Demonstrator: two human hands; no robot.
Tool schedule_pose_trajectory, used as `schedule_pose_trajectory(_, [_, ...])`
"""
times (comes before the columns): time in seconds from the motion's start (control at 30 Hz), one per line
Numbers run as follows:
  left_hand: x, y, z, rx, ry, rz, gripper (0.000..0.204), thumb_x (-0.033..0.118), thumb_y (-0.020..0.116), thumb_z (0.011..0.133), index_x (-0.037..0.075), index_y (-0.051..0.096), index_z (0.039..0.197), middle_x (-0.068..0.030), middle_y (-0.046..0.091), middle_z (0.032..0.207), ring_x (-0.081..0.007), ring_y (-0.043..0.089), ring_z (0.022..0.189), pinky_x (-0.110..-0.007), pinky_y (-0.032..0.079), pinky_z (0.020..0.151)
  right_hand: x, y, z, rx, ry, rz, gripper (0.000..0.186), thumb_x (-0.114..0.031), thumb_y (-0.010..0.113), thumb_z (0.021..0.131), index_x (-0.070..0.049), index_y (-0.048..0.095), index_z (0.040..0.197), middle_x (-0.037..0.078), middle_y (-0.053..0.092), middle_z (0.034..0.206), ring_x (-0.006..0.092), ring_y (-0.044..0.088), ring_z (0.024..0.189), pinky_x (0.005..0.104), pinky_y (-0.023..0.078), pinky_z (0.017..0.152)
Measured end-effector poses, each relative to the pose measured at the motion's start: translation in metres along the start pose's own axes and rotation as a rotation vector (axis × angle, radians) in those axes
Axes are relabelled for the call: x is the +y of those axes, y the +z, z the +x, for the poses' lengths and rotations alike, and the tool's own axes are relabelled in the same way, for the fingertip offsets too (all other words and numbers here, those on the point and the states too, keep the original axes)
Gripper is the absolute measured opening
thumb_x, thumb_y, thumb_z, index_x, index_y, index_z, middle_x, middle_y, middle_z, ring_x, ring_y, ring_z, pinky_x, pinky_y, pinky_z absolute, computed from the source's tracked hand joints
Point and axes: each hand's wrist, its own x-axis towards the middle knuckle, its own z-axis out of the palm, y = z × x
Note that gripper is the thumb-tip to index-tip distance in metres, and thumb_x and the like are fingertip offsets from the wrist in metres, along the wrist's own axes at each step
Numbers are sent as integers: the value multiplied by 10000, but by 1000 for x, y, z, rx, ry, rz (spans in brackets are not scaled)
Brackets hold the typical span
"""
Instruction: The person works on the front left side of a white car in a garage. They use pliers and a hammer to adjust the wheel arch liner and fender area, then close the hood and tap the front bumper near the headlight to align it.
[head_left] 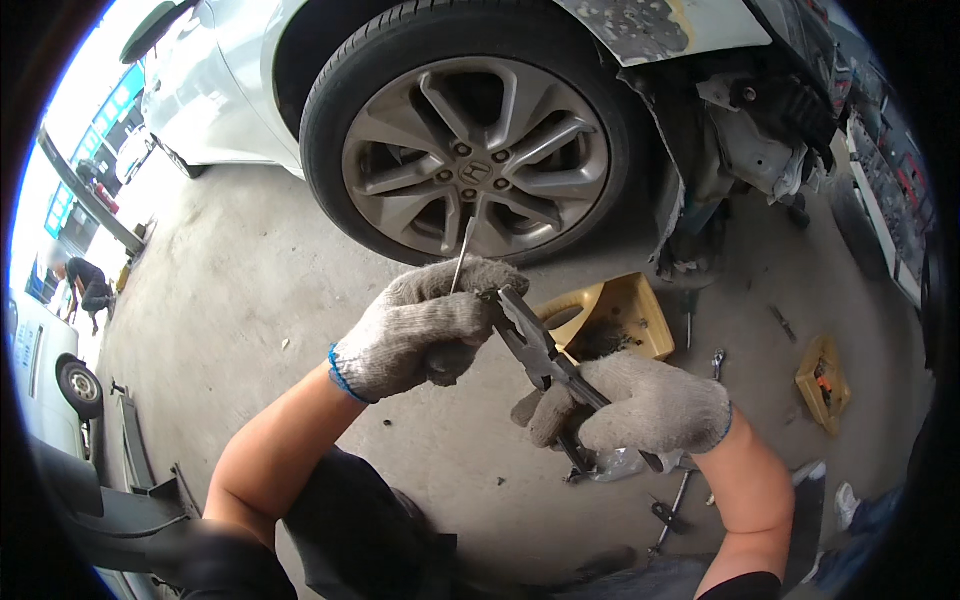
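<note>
Gloved left hand (425, 325) grips thin metal rod (463, 252); gloved right hand (640, 405) clasps pliers (535, 345), jaws at left fingers; car wheel (475, 140) behind.

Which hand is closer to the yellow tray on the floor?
Right. The right hand, gripping the pliers, is just below the yellow tray. The left hand is farther off to its left.

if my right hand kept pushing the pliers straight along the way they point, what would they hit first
Most likely your gloved left hand: the right hand aims the dark metal pliers up-left, their tips at the thin metal rod it holds. Depth is unclear.
</note>
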Motion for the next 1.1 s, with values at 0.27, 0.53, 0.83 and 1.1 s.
schedule_pose_trajectory(0.27, [-2, -5, 2, -37, -4, -100, 568, 284, 743, 915, 4, 544, 1367, -16, 541, 739, -72, 452, 480, -213, 338, 411, 15, 1, 0, -33, -191, -19, 369, -158, 584, 855, -23, 709, 1175, 109, 730, 1020, 169, 677, 887, 305, 549, 840])
schedule_pose_trajectory(0.53, [-6, -4, 4, -10, 1, -140, 549, 277, 744, 909, -14, 539, 1327, -13, 539, 708, -81, 415, 450, -221, 300, 407, 12, 0, -1, -42, -215, -10, 323, -156, 578, 861, -4, 717, 1110, 129, 731, 1005, 171, 687, 919, 309, 553, 836])
schedule_pose_trajectory(0.83, [-5, -7, 3, 105, 73, -77, 464, 268, 709, 935, 3, 576, 1292, -10, 556, 727, -83, 428, 498, -230, 314, 436, 52, -13, 40, -9, 176, -591, 305, -214, 548, 812, 10, 694, 960, 221, 702, 917, 324, 688, 885, 426, 516, 806])
schedule_pose_trajectory(1.1, [-4, -2, 3, 150, -4, -50, 424, 270, 755, 902, 36, 612, 1224, -7, 577, 761, -77, 463, 525, -231, 347, 450, 146, 26, 96, -151, 125, -1126, 294, -190, 513, 858, 26, 682, 964, 274, 703, 914, 420, 694, 866, 491, 543, 769])
